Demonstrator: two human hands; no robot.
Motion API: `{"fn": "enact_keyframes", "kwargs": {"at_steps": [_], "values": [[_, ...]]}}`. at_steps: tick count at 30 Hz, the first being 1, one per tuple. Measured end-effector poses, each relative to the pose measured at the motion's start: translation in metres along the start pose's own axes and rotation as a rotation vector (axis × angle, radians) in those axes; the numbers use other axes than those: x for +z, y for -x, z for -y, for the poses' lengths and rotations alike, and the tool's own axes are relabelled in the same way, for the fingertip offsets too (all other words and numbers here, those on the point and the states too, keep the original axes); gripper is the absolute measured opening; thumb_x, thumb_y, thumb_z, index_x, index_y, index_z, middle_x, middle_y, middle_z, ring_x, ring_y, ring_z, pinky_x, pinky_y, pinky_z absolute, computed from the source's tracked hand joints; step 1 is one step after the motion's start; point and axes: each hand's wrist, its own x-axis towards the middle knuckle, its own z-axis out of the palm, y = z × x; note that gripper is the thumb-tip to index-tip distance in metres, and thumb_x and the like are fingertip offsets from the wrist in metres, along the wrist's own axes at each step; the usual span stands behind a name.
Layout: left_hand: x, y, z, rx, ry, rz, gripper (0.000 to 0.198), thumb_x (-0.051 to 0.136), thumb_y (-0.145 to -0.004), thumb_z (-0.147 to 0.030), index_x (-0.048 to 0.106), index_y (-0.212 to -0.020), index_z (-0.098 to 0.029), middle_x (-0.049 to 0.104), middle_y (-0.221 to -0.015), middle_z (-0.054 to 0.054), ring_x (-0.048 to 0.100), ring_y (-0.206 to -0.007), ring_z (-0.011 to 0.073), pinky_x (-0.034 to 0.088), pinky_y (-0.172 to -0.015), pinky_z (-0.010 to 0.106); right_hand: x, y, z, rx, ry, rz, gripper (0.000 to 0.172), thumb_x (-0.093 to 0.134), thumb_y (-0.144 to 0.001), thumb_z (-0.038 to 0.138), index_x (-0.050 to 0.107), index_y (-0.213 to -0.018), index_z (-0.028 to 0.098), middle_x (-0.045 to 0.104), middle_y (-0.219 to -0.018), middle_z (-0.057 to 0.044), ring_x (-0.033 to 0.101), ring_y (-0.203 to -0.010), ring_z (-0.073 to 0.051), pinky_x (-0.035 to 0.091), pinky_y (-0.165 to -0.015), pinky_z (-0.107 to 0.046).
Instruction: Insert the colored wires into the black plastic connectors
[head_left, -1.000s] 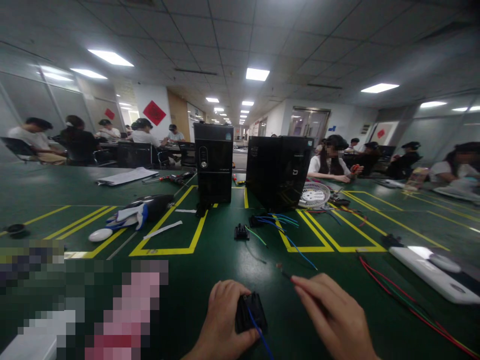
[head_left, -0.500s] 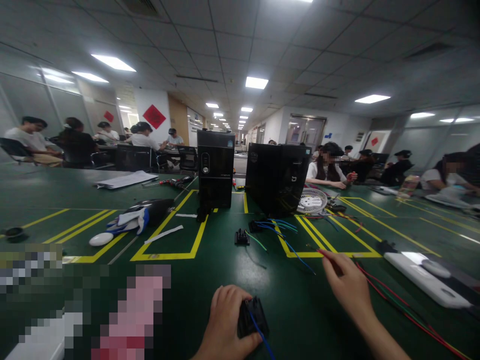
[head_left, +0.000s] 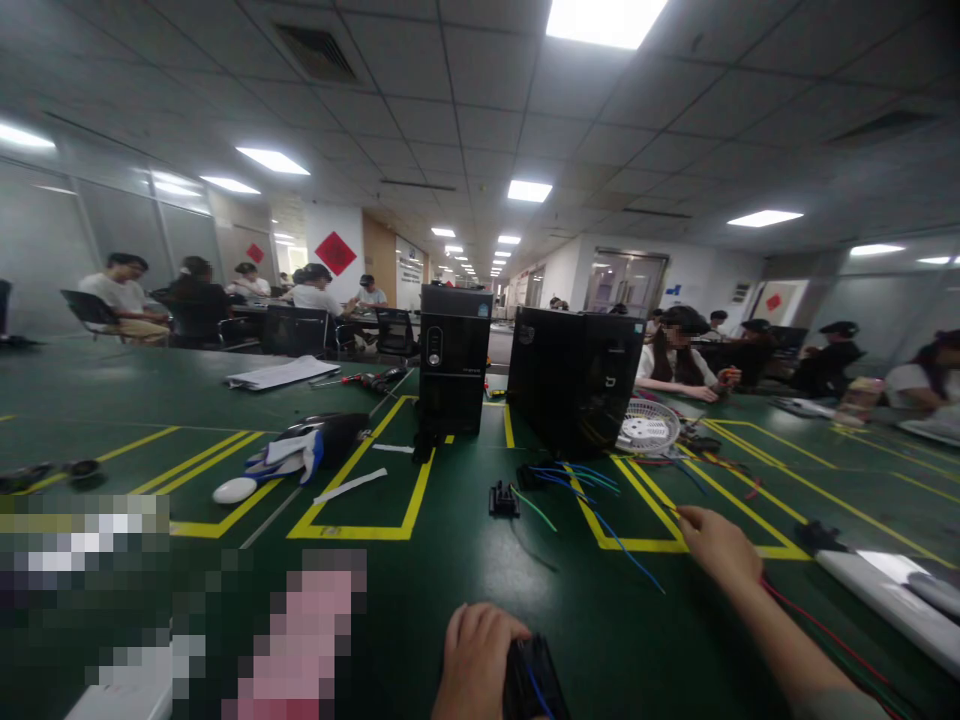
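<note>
My left hand (head_left: pixel 476 658) is closed around the side of a black plastic terminal block (head_left: pixel 531 668) at the bottom middle. A blue wire (head_left: pixel 537 692) runs over that block toward me. Out to the right, my right hand (head_left: pixel 718 548) has its fingertips pinched together above the yellow tape. A red wire (head_left: pixel 806 612) trails from behind its wrist; the pinched part is mostly hidden by the fingers. Ahead of both hands lie a small black block (head_left: pixel 503 499) with a green wire (head_left: pixel 537 508) and another black block (head_left: pixel 529 477) with several blue wires (head_left: pixel 628 555).
Two black computer towers (head_left: pixel 454 360) (head_left: pixel 577 380) stand ahead. A white round basket (head_left: pixel 647 428) is beside the right one. A glove (head_left: pixel 289 456) and paper strips (head_left: pixel 351 486) lie left, a white device (head_left: pixel 885 600) right. People sit at the surrounding tables.
The view has shifted, so the scene sits lower and farther right. My right hand has turned, and the red tip at its fingers no longer shows. My left hand keeps hold of the block.
</note>
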Motion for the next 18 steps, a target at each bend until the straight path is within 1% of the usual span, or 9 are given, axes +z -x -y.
{"fn": "enact_keyframes", "kwargs": {"at_steps": [2,5,8,11,13,15,18], "values": [[0.002,0.001,0.000,0.009,-0.002,-0.029,0.049,0.082,-0.053,-0.048,0.062,-0.093,-0.028,0.066,-0.092,0.000,0.059,-0.094,0.0285,0.034,-0.097,0.051,0.004,-0.005,-0.004,0.032,0.035,0.056,0.024,0.053,-0.094,0.035,0.061,-0.111,0.020,0.064,-0.109,-0.006,0.063,-0.091,-0.019,0.052,-0.079,-0.039],[0.003,0.001,-0.001,0.029,-0.013,-0.047,0.051,0.082,-0.052,-0.050,0.062,-0.093,-0.028,0.066,-0.091,0.000,0.059,-0.093,0.0280,0.034,-0.096,0.050,0.008,-0.010,-0.010,0.053,0.069,0.086,0.023,0.054,-0.094,0.034,0.061,-0.111,0.019,0.063,-0.111,-0.006,0.063,-0.093,-0.020,0.052,-0.080,-0.040],[0.001,0.001,-0.001,0.043,-0.022,-0.042,0.050,0.081,-0.054,-0.050,0.062,-0.094,-0.027,0.066,-0.092,0.001,0.059,-0.093,0.0279,0.035,-0.096,0.049,0.009,-0.009,-0.013,0.047,0.080,0.063,0.023,0.055,-0.094,0.033,0.061,-0.111,0.019,0.063,-0.113,-0.007,0.062,-0.095,-0.020,0.052,-0.082,-0.041],[-0.004,0.000,-0.005,0.037,-0.014,0.005,0.050,0.080,-0.054,-0.049,0.062,-0.095,-0.026,0.065,-0.094,0.001,0.058,-0.095,0.0289,0.035,-0.096,0.050,0.007,-0.002,-0.009,-0.001,0.065,-0.017,0.025,0.055,-0.093,0.032,0.060,-0.113,0.018,0.060,-0.120,-0.009,0.060,-0.102,-0.023,0.049,-0.087,-0.044],[-0.010,-0.001,-0.010,0.027,-0.010,0.069,0.052,0.081,-0.052,-0.046,0.062,-0.095,-0.025,0.064,-0.095,0.002,0.057,-0.096,0.0295,0.035,-0.095,0.050,0.005,0.008,-0.004,-0.059,0.034,-0.087,0.028,0.052,-0.094,0.028,0.059,-0.118,0.016,0.057,-0.125,-0.013,0.056,-0.109,-0.027,0.046,-0.091,-0.046],[-0.016,-0.002,-0.017,-0.006,-0.026,0.097,0.052,0.082,-0.051,-0.038,0.061,-0.096,-0.024,0.063,-0.097,0.003,0.055,-0.097,0.0303,0.035,-0.096,0.051,0.001,0.026,0.003,-0.149,-0.022,-0.131,0.030,0.047,-0.093,0.026,0.060,-0.117,0.014,0.058,-0.125,-0.015,0.056,-0.111,-0.029,0.044,-0.093,-0.045],[-0.022,-0.003,-0.028,-0.039,-0.031,0.132,0.050,0.080,-0.052,-0.030,0.059,-0.096,-0.022,0.061,-0.097,0.004,0.053,-0.098,0.0308,0.032,-0.096,0.053,-0.009,0.072,0.021,-0.322,-0.137,-0.123,0.032,0.042,-0.093,0.032,0.066,-0.108,0.018,0.064,-0.117,-0.011,0.060,-0.105,-0.025,0.047,-0.090,-0.036]]}}
